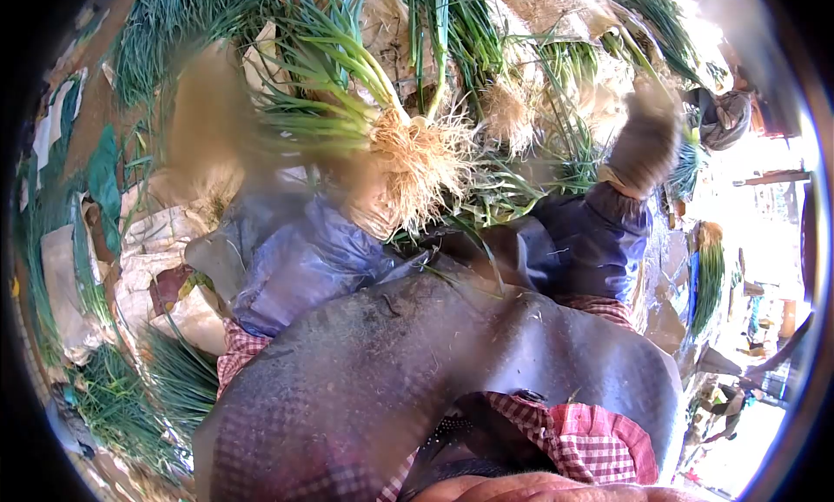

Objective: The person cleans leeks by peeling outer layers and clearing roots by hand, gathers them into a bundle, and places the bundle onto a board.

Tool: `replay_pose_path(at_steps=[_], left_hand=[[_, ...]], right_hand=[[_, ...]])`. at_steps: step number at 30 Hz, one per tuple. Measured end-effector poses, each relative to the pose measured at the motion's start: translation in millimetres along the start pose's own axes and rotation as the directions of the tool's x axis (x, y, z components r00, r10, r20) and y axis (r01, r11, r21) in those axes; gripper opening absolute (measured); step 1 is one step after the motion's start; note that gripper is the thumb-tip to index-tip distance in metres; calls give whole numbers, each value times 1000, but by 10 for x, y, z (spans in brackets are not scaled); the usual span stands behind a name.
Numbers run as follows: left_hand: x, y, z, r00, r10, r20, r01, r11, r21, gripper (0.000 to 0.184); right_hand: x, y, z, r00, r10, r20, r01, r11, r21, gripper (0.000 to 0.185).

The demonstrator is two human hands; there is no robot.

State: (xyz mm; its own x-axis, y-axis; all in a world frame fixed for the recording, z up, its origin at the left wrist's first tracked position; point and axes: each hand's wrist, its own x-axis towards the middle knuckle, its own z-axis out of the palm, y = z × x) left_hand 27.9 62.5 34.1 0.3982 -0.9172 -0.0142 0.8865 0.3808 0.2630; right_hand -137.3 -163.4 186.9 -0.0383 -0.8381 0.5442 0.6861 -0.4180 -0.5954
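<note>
A bunch of spring onions (347, 93) with a thick tuft of pale roots (421, 167) is held in front of me at upper centre. My left hand (369, 208), in a pale glove and partly blurred by a lens smear, closes around the bunch beside the roots. Over at upper right, my right hand (645, 146) wears a brownish glove and is smeared by motion. A pale spring onion stalk (641, 57) sticks up from its closed fingers. Blue plastic sleeves (304, 263) cover both forearms.
A dark apron (373, 363) covers my lap. More spring onions (187, 33) lie at upper left, and others (178, 372) at lower left. Cut green leaves (495, 193) litter the ground between my arms. Pale sacking (552, 6) lies beyond. Another person (728, 115) is at far right.
</note>
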Motion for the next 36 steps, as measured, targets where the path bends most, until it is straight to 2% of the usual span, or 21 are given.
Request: replay_pose_path(at_steps=[2,3,5,6,7,8,10,11,12,15,17,19,20,25,27,29,30,32,33,35,36], left_hand=[[-78,-44,206,993,46,104,-37,996,-87,46],[-35,-46,105,998,-4,65,12,993,-119,45],[49,-50,-94,994,-105,-14,100,976,-195,43],[54,-75,-37,985,-156,-74,134,962,-239,42],[56,-72,-10,970,-206,-130,163,945,-282,42],[65,-107,-194,984,-175,16,171,933,-316,41],[-5,-112,-66,983,-128,-133,115,988,-103,43],[15,-117,-214,984,-145,-106,146,989,9,45],[73,-121,-315,957,-223,-187,229,973,8,46],[27,-108,-193,965,-236,-111,230,971,-64,45],[14,-116,-122,976,-184,-112,184,983,-13,45],[31,-127,-183,962,-221,-162,208,974,-91,46],[54,-148,-274,973,-223,-61,214,968,-133,47],[20,-147,-166,981,-159,-109,156,987,-37,47],[16,-123,-211,979,-186,-81,184,982,-29,48],[18,-106,-277,973,-207,-102,203,978,-51,48],[11,-81,-246,970,-219,-107,221,975,7,48],[22,-90,-229,967,-230,-109,237,969,64,48],[25,-122,-230,978,-187,-97,190,982,22,48],[16,-138,-229,986,-145,-88,144,989,-22,48],[7,-131,-211,985,-149,-93,148,989,-12,48]], right_hand=[[-175,270,-11,949,315,31,-314,949,-28,19],[-370,450,7,793,593,143,-591,805,-59,18],[-852,812,55,216,934,284,-950,269,-161,18],[-1061,993,64,26,956,291,-981,81,-179,17],[-1220,1193,32,-92,954,286,-981,-37,-189,17],[-1284,1450,-114,-74,942,327,-977,-2,-214,22],[-1291,1634,-112,-15,920,392,-951,108,-291,29],[-1262,1688,-150,39,934,355,-940,154,-303,29],[-1197,1625,-105,27,926,376,-949,142,-283,31],[-997,1672,-211,-78,899,430,-952,60,-299,29],[-1010,1616,-184,108,948,300,-821,255,-511,33],[-976,1486,-94,143,953,266,-722,284,-630,33],[-964,1450,-67,185,953,239,-605,302,-737,34],[-905,1697,-171,71,981,183,-819,162,-551,28],[-879,1746,-180,213,951,223,-728,307,-613,23],[-857,1726,-164,197,957,211,-727,287,-623,21],[-858,1703,-167,301,915,268,-584,399,-707,20],[-821,1679,-138,326,925,197,-565,358,-744,17],[-816,1713,-143,326,925,196,-564,357,-745,17],[-842,1811,-183,144,986,84,-809,166,-564,15],[-863,1830,-199,144,986,83,-809,166,-563,15]])
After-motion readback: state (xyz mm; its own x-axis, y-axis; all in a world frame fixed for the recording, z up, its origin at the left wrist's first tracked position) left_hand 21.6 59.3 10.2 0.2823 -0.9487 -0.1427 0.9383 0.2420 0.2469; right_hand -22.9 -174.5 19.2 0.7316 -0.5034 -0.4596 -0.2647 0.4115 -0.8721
